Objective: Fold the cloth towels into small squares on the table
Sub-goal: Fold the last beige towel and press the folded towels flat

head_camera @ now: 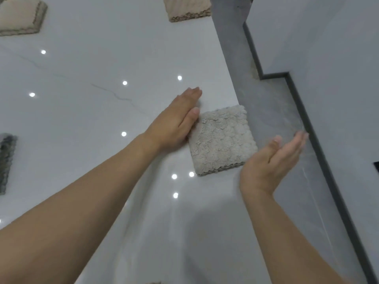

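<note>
Folded towel (222,140) lay between both flat, empty hands, left hand (176,121) apparently touching its edge, right hand (272,158) just beside.

A folded grey towel (222,140) of nubby, matt terry cloth lies between the hands on a glossy white bench (92,119), its smooth, marble-look surface faintly veined and mirroring ceiling lights. Beyond the hands, two beige towels (188,9) show the same rough pile. Right of the hands, the floor (272,111) looks dull grey stone.
</note>
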Demonstrator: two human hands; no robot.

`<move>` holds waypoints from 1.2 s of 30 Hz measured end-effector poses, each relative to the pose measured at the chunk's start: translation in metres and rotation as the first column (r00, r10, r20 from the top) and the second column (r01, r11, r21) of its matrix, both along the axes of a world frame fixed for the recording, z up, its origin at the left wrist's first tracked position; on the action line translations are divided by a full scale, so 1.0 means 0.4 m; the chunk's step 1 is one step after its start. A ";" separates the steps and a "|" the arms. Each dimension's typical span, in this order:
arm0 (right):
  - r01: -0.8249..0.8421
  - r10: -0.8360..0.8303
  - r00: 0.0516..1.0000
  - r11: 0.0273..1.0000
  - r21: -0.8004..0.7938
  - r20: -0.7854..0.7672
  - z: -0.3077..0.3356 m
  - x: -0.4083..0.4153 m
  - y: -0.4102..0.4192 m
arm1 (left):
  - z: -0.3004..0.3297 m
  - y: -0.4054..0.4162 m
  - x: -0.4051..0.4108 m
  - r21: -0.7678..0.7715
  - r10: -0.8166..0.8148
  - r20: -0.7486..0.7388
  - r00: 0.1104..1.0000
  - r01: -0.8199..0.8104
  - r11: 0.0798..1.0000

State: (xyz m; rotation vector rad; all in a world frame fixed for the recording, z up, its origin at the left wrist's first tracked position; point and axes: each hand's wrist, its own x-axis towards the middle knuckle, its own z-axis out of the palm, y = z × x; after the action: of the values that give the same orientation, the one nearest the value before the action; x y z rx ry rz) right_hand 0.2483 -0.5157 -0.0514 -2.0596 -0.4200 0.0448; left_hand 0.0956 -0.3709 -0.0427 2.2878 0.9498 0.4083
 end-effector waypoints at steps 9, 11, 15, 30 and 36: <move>0.014 0.002 0.997 0.979 -0.201 0.082 -0.037 -0.178 0.054 | 0.006 0.131 0.154 0.256 -0.725 -0.301 0.619 0.785 0.564; -0.012 0.062 0.991 0.927 -0.376 0.122 -0.055 -0.182 0.052 | -0.008 0.139 0.153 0.254 -0.722 -0.321 0.613 0.790 0.558; -0.032 0.162 0.970 0.823 -0.566 0.180 -0.072 -0.186 0.042 | -0.037 0.145 0.146 0.161 -0.692 -0.351 0.630 0.769 0.619; -0.101 0.215 0.950 0.898 -0.429 0.226 -0.051 -0.177 -0.007 | -0.037 0.111 -0.006 0.107 -0.052 -0.103 0.993 0.063 0.992; -0.256 0.392 0.868 0.879 -0.403 0.303 -0.015 -0.209 -0.020 | -0.019 -0.005 -0.182 0.124 0.138 -0.085 0.987 -0.127 0.984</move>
State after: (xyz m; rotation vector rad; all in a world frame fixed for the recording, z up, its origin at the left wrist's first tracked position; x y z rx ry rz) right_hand 0.1647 -0.5239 -0.0575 -2.3279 -1.0747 -0.0798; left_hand 0.0227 -0.3729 -0.0505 2.3755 1.1573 0.4279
